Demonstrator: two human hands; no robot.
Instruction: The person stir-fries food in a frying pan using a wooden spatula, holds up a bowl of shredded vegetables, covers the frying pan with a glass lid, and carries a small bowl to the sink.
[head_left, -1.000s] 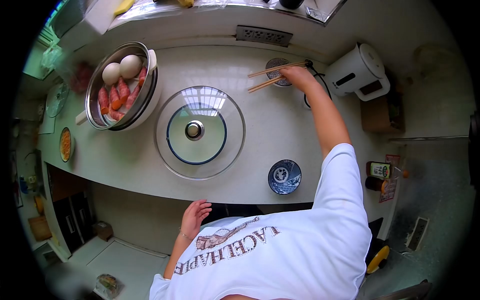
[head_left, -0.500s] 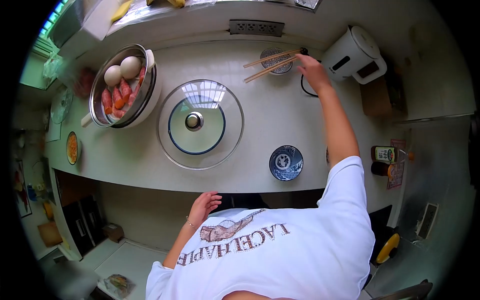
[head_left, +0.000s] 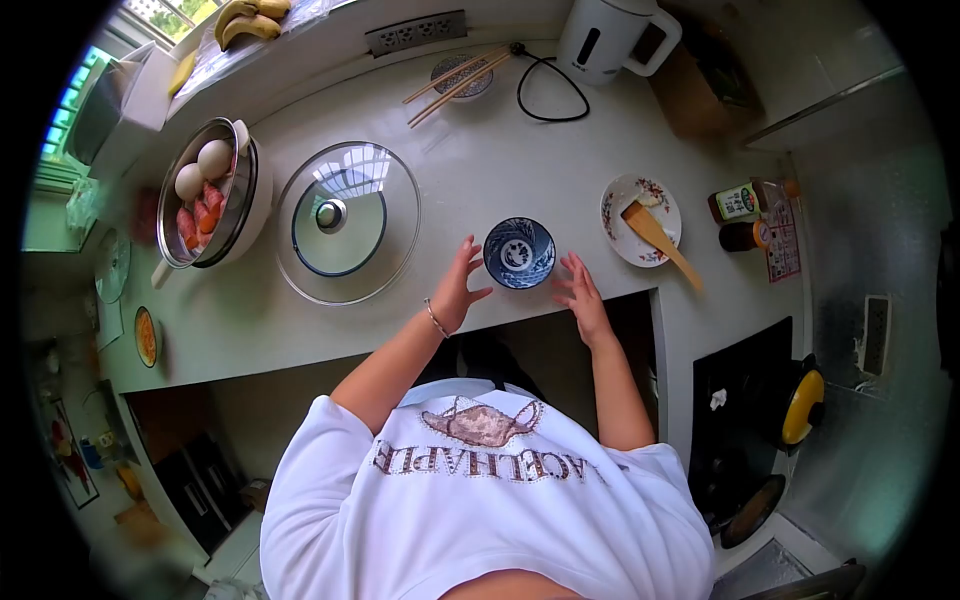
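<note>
A blue-and-white patterned bowl stands upright near the counter's front edge, with nothing visible inside it. Just left of its rim is my left hand, fingers apart and curved toward the bowl. My right hand is at the bowl's right side, fingers spread, a small gap from the rim. Neither hand holds anything. Behind the bowl, a pair of chopsticks lies across a small patterned bowl. To the left, a glass lid with a metal knob covers a round, blue-rimmed dish.
At the left stands a pot holding eggs and reddish sausage-like pieces. On the right a floral plate carries a wooden spatula, its handle overhanging. A white kettle and black cord are at the back. Bottles stand right.
My right hand has come back from the chopsticks to the bowl's right side. My left hand has risen from below the counter edge to its left. The view has shifted right.
</note>
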